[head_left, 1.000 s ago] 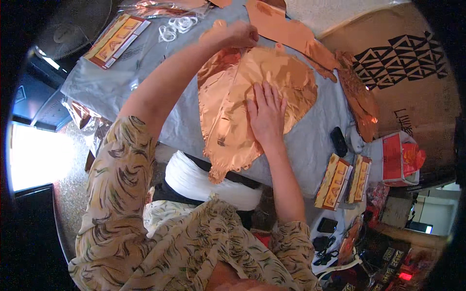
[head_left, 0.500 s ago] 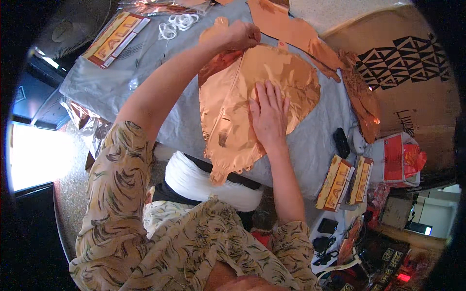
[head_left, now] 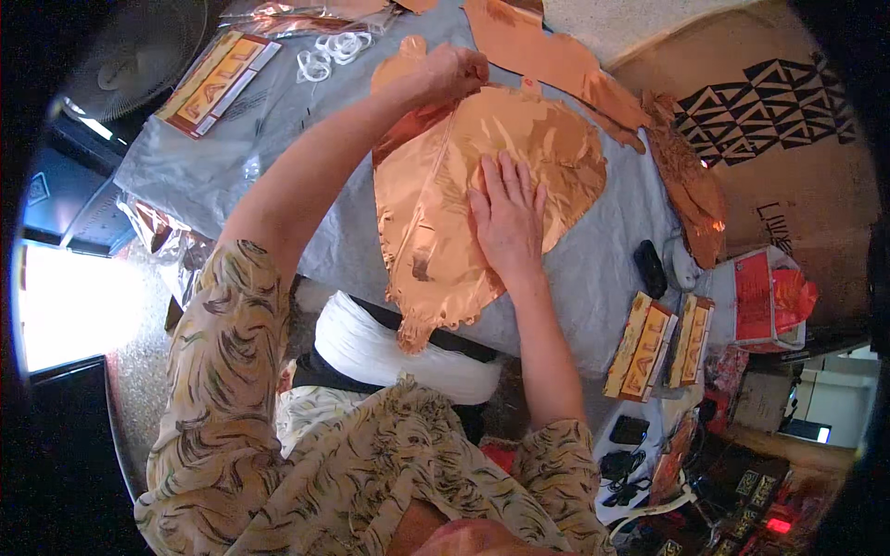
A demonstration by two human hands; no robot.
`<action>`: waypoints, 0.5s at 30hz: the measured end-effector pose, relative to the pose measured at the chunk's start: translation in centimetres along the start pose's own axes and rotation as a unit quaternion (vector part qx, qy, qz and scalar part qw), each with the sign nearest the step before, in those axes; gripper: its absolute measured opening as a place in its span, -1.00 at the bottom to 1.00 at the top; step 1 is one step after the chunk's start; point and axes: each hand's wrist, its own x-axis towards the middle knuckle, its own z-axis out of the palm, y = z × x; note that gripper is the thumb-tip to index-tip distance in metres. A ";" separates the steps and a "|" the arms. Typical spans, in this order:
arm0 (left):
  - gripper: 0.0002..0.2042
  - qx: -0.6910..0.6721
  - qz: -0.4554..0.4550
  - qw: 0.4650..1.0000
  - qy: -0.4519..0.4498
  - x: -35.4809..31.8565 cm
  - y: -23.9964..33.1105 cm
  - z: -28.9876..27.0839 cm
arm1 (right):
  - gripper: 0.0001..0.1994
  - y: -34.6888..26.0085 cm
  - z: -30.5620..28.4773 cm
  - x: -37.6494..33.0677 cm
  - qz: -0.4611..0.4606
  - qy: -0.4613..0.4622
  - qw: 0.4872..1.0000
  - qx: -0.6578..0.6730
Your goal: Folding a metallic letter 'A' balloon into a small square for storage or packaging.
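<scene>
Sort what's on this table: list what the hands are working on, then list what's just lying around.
In hand:
copper foil balloon, pressed flat by the right hand, pinched at its top edge by the left hand.

Lying about:
flat orange packets
white rings
black device
cardboard box

A grey counter point(head_left: 593, 278) fills the middle. A dark fan point(head_left: 130, 65) stands at the top left. Bright light point(head_left: 74, 306) shines on the speckled floor point(head_left: 139, 371). A big brown box point(head_left: 788, 139) sits on the right.
</scene>
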 end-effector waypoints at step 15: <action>-0.79 0.085 -0.082 0.993 -0.016 -2.5 7.5 -3.5 | -0.42 0.4 -0.1 0.0 0.008 -0.017 1.000 -0.001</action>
